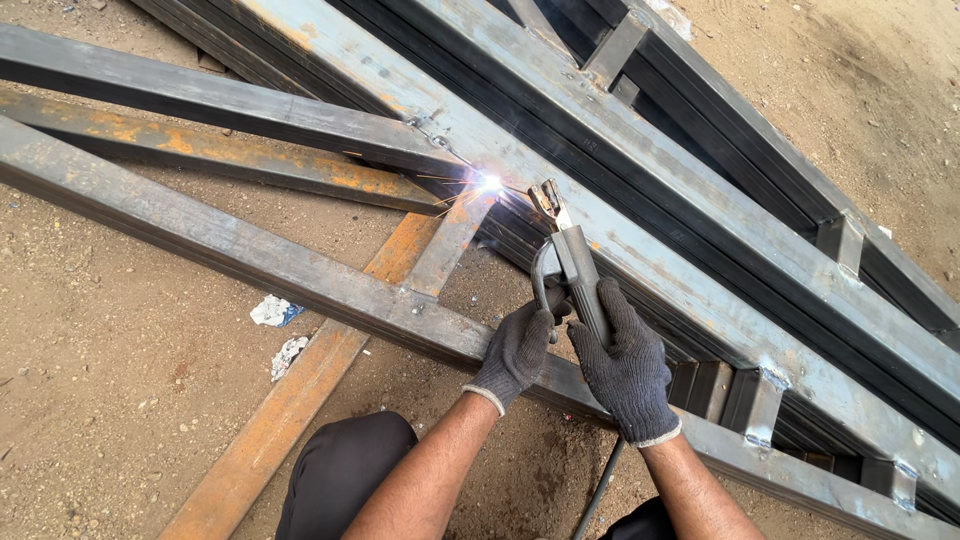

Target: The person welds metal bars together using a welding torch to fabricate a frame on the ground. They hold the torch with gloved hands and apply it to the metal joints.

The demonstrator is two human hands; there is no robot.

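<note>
My right hand (628, 370), in a dark knit glove, is clamped around the handle of the welding electrode holder (578, 270), fingers wrapped tight, the holder rising from my grip toward 11 o'clock. My left hand (517, 352), gloved the same, is closed on the holder's lever and lower body just beside the right, at its 9 o'clock, so both grips are shut on the one tool. From the holder's clamp a thin welding rod (515, 189) runs toward 10 o'clock and ends in the bright arc (490, 183), with fine sparks flying left. The arc sits at the joint where a short rusty cross piece (452, 240) meets the long grey steel tube (640, 250) of the frame. That frame lies on the dirt ground (120, 340), its tubes running from 10 o'clock to 4 o'clock, with more welded sections stacked toward 1 o'clock. A rust-streaked tube (200, 150) comes in from 9 o'clock toward the arc. The dark cable (598, 492) drops from the holder toward 6 o'clock between my forearms. Scraps of white paper (275, 312) lie on the dirt at 8 o'clock, well apart from my hands. My knee in dark trousers (340, 470) shows at the bottom edge.
</note>
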